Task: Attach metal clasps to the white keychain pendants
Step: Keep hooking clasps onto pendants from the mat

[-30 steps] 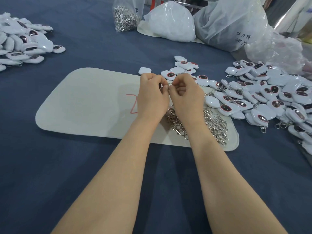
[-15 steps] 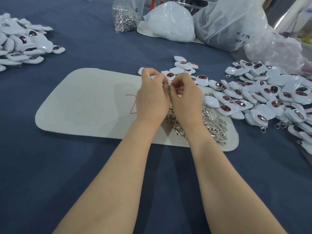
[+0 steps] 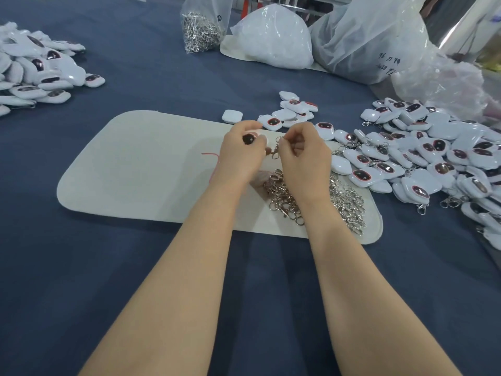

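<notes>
My left hand (image 3: 240,153) grips a white keychain pendant (image 3: 253,137) whose dark oval window shows between the fingers. My right hand (image 3: 302,156) pinches a metal clasp (image 3: 276,150) that hangs between the two hands, close to the pendant. Both hands hover over the far right part of a pale felt mat (image 3: 141,169). A heap of loose metal clasps (image 3: 287,196) lies on the mat under my right wrist. Whether the clasp is hooked to the pendant is hidden by my fingers.
A large pile of white pendants (image 3: 423,156), some with clasps, spreads to the right. Another pendant pile (image 3: 38,71) lies far left. At the back stand a clear bag of clasps (image 3: 200,28) and plastic bags (image 3: 273,39). Blue cloth (image 3: 81,267) covers the table.
My hands have drawn slightly apart. The left hand has turned so the pendant's dark window now shows, and the clasp now hangs visible between the hands.
</notes>
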A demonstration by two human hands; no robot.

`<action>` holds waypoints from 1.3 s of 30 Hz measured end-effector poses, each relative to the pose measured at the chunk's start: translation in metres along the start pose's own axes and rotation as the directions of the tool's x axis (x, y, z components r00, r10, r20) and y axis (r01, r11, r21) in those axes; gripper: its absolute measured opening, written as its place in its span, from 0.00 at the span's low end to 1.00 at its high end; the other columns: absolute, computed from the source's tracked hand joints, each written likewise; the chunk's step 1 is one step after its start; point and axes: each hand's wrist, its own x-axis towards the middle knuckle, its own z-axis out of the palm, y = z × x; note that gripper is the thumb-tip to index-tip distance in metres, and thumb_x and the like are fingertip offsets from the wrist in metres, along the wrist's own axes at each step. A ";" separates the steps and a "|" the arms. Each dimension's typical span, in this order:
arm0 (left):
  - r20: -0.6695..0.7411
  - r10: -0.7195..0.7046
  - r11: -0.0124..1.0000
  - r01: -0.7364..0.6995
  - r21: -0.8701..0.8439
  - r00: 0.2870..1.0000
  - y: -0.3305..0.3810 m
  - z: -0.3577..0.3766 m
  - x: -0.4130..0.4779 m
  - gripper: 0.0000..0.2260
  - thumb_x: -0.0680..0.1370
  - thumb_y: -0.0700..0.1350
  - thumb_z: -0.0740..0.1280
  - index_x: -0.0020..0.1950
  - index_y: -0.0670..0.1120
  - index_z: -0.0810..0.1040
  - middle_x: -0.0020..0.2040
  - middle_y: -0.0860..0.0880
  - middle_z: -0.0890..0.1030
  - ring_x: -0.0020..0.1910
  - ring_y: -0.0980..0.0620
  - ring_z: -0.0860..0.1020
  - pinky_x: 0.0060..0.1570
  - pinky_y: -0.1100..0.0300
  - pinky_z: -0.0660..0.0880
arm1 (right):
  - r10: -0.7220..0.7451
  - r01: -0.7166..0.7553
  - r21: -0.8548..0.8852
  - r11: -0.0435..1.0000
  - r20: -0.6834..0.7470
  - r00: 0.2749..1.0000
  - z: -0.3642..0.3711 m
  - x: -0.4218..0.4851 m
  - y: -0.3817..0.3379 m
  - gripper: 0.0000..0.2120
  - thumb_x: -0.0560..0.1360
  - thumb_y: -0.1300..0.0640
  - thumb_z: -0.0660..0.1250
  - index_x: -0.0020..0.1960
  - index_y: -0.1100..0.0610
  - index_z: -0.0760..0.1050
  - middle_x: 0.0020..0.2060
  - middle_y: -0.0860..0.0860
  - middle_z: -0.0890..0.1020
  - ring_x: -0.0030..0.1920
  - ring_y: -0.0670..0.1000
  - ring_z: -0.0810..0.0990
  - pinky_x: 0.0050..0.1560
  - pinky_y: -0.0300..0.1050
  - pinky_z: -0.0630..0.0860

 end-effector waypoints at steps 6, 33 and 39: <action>0.098 -0.180 0.822 0.205 -0.532 0.979 0.007 -0.003 0.003 0.09 0.77 0.28 0.57 0.55 0.36 0.73 0.48 0.42 0.74 0.51 0.47 0.75 0.60 0.54 0.74 | 0.042 -0.042 0.002 0.999 -0.013 0.999 0.002 0.001 0.001 0.07 0.72 0.67 0.63 0.42 0.55 0.72 0.32 0.43 0.74 0.33 0.43 0.71 0.39 0.33 0.70; -0.151 -0.056 0.998 0.053 -0.027 0.987 -0.014 0.004 0.010 0.10 0.75 0.43 0.68 0.51 0.46 0.68 0.50 0.48 0.77 0.53 0.46 0.79 0.58 0.48 0.75 | -0.024 0.027 -0.112 0.993 0.025 0.999 0.008 0.000 0.006 0.03 0.73 0.66 0.62 0.43 0.60 0.73 0.35 0.52 0.78 0.37 0.53 0.75 0.41 0.43 0.72; -0.168 -0.001 0.999 0.008 0.046 0.986 -0.012 0.004 0.007 0.11 0.76 0.44 0.67 0.53 0.45 0.67 0.49 0.49 0.76 0.53 0.48 0.78 0.58 0.51 0.75 | -0.037 0.044 -0.151 0.988 0.047 0.998 0.007 0.000 0.004 0.04 0.73 0.66 0.61 0.43 0.62 0.74 0.37 0.53 0.78 0.39 0.54 0.75 0.43 0.50 0.73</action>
